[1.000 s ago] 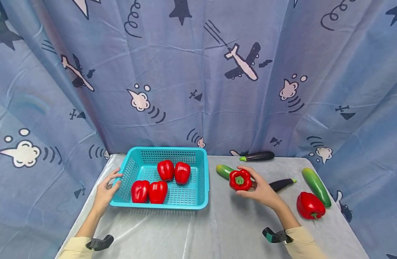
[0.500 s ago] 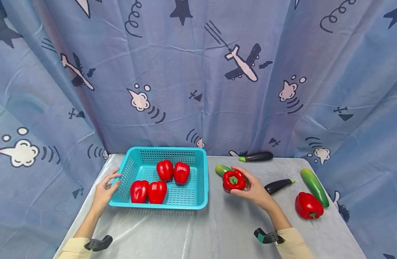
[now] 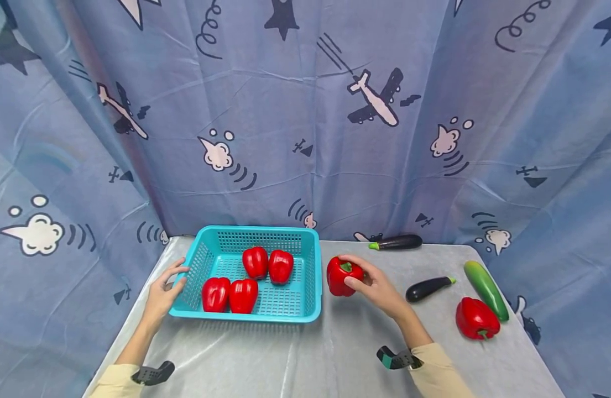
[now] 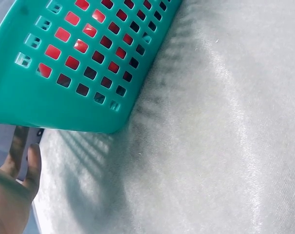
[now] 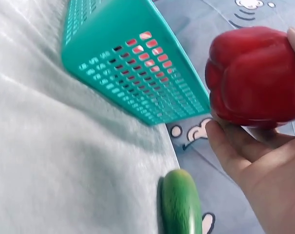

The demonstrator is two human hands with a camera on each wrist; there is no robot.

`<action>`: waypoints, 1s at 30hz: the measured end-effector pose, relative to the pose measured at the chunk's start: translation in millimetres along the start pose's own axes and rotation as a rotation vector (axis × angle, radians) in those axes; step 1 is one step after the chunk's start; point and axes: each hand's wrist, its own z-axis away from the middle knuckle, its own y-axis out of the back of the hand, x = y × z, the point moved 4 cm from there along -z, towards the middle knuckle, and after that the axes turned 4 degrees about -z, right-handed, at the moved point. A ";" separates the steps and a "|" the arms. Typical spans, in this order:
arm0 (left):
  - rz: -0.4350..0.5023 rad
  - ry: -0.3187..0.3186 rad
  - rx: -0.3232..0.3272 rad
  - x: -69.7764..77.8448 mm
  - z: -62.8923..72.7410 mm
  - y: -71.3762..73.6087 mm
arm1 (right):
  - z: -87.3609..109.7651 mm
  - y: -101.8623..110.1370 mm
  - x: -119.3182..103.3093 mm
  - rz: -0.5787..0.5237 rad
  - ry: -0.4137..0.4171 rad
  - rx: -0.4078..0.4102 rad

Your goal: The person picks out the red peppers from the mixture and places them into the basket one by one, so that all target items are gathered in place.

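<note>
My right hand (image 3: 377, 284) grips a red bell pepper (image 3: 337, 276), thumb and fingers on either side, just right of the turquoise basket (image 3: 310, 316). In the right wrist view the bell pepper (image 5: 257, 78) is off the table, stem end out of sight. My left hand (image 3: 161, 293) is at the basket's left end, its fingers reaching the rim with the thumb spread apart. From the left wrist, the left hand (image 4: 11, 195) shows only partly at the basket's corner. Inside the basket lie several red bell peppers (image 3: 243, 296).
A dark eggplant (image 3: 398, 242) lies at the table's back edge, another eggplant (image 3: 427, 289) nearer. On the right are a cucumber (image 3: 486, 290) and a red bell pepper (image 3: 476, 319). Another cucumber (image 5: 180, 202) shows beside the basket. A patterned curtain (image 3: 265, 138) hangs behind.
My right hand has carried the bell pepper leftward toward the basket, and its stem end has tilted more upward. The left hand and the basket keep their places.
</note>
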 end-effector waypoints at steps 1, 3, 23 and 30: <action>0.002 0.000 -0.001 0.1 0.0 -0.2 | -2.1 -2.6 -1.1 -0.001 0.002 -0.003; 0.013 0.000 -0.003 0.3 -0.1 -0.6 | -6.6 -7.5 -3.5 -0.004 0.006 -0.001; 0.020 0.004 0.006 -4.4 -0.7 -0.3 | -40.7 -58.9 -20.3 -0.183 0.005 -0.056; 0.020 0.006 0.008 -4.4 -0.4 0.2 | -45.3 -71.5 -24.4 -0.142 0.036 -0.096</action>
